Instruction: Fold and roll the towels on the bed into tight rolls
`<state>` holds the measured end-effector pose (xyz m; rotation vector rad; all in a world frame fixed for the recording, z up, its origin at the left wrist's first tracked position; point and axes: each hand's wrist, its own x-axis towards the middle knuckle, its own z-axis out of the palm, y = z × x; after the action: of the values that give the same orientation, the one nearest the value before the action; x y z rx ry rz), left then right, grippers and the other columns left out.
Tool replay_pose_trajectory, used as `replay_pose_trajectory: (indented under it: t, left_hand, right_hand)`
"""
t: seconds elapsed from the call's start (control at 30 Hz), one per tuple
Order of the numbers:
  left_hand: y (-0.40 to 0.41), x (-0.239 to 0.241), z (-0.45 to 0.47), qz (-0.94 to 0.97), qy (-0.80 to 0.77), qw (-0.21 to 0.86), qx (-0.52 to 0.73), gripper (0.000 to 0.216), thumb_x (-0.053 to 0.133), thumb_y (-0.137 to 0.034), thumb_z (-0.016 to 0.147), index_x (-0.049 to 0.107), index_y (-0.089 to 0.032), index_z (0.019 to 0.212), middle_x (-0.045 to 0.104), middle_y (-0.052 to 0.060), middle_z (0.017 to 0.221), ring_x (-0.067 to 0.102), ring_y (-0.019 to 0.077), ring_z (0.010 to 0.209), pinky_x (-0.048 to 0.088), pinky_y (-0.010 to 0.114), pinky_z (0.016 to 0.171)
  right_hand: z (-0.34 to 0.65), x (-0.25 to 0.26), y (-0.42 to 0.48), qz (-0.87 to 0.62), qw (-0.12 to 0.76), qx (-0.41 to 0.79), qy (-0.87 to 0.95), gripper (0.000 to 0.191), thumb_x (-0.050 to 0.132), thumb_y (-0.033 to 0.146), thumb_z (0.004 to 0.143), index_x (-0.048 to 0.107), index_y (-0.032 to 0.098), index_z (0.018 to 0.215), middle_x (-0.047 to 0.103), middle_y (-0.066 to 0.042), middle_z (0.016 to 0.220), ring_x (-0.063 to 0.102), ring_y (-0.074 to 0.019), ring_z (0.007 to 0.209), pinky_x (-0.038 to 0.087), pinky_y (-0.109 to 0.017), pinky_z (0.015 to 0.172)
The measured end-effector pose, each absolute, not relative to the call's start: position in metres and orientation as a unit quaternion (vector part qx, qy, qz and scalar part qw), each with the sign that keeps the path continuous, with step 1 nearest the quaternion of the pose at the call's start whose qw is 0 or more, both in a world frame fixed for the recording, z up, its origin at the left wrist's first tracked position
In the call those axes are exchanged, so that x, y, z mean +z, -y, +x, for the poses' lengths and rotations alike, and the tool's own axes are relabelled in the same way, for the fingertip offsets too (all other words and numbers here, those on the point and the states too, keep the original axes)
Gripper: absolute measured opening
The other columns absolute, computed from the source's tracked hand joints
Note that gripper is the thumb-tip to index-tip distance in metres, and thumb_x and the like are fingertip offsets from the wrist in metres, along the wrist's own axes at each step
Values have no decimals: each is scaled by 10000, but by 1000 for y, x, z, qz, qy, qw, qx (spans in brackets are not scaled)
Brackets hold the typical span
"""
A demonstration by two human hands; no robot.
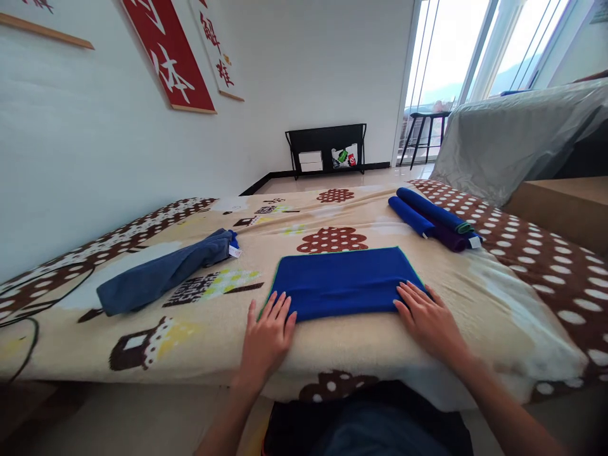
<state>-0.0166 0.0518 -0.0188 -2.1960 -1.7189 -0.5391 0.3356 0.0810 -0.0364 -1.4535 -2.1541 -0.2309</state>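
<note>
Before me a blue towel with green edging lies folded into a flat rectangle on the patterned blanket. My left hand rests flat on its near left corner, fingers stretched out. On the near right corner lies my right hand, its fingers also extended and pressing lightly on the cloth. Neither hand grips anything. To the left is a grey-blue folded cloth with a white tag and a bit of bright blue at its far end. Several rolled towels, blue and purple, lie together at the right.
Dark cables run over the blanket's left side. Beyond the far edge, a black rack stands against the wall. A plastic-covered piece of furniture stands at the right, near a black stool and glass doors. Scrolls hang on the left wall.
</note>
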Motion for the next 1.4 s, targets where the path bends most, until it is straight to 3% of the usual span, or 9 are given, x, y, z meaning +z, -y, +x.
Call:
replay_pose_trajectory:
  t: [0.13,0.27,0.5,0.7,0.83,0.93,1.07,1.2,1.4]
  left_hand:
    - [-72,-12,41,-831,519,102,-172,483,355,-281,1011,498,-226,1470,528,80,1488,466,237,1411,292,518,1205]
    - [-84,-14,17,-809,568,59,-139,487,351,-435,1031,489,-281,1472,479,52,1527,469,248,1408,401,499,1132]
    - [-91,-6,-17,-766,618,119,-131,496,353,-352,1017,485,-231,1479,434,119,1552,362,306,1472,127,651,1209]
    - [-147,-3,1,-824,565,-40,-28,564,302,-458,1030,302,-294,1570,256,72,1644,241,266,1526,237,561,1201]
    - [-158,-1,-41,-740,672,-20,-4,594,249,-517,1027,241,-315,1585,138,57,1675,141,296,1549,131,651,1191]
    - [-170,5,-16,-766,642,-4,-6,603,212,-480,1032,167,-293,1604,92,42,1683,64,272,1560,31,635,1208]
    - [-198,8,21,-821,567,-59,25,628,257,-559,1010,162,-354,1596,105,-13,1680,110,208,1556,135,488,1239]
    - [-212,4,-37,-793,605,-64,31,658,228,-584,1005,201,-294,1595,121,57,1675,131,269,1552,146,575,1211]
    - [-211,-6,-100,-779,626,-39,2,602,207,-513,1024,233,-294,1585,161,41,1674,163,228,1548,146,554,1214]
  right_hand:
    - [281,-23,-89,-448,231,-14,863,468,310,380,1058,570,215,1410,550,-59,1453,482,-215,1390,345,-459,1187]
    - [307,-29,-108,-522,181,0,834,501,310,441,1051,526,231,1451,476,-62,1512,419,-232,1435,344,-481,1179]
    - [303,-23,-128,-540,163,-11,825,574,251,439,1045,514,145,1461,397,-139,1559,320,-271,1487,226,-522,1224]
    - [285,-13,-165,-484,86,111,864,571,281,488,1040,375,254,1552,260,-67,1632,225,-257,1521,199,-529,1227]
    - [334,-17,-184,-583,60,101,804,645,270,562,1024,324,233,1575,183,-93,1654,128,-282,1542,87,-554,1237]
    - [303,-12,-192,-533,77,114,835,695,269,576,1017,336,159,1569,182,-126,1651,121,-297,1542,68,-524,1242]
    - [265,-8,-206,-479,71,140,864,641,272,597,1012,337,286,1568,216,-12,1652,170,-259,1537,131,-464,1246]
    - [315,-18,-224,-560,71,123,816,681,242,617,1002,286,273,1588,155,-44,1666,116,-280,1546,76,-555,1237]
    - [371,-32,-236,-610,83,106,781,727,234,649,984,273,254,1592,166,-66,1664,122,-240,1546,66,-515,1250]
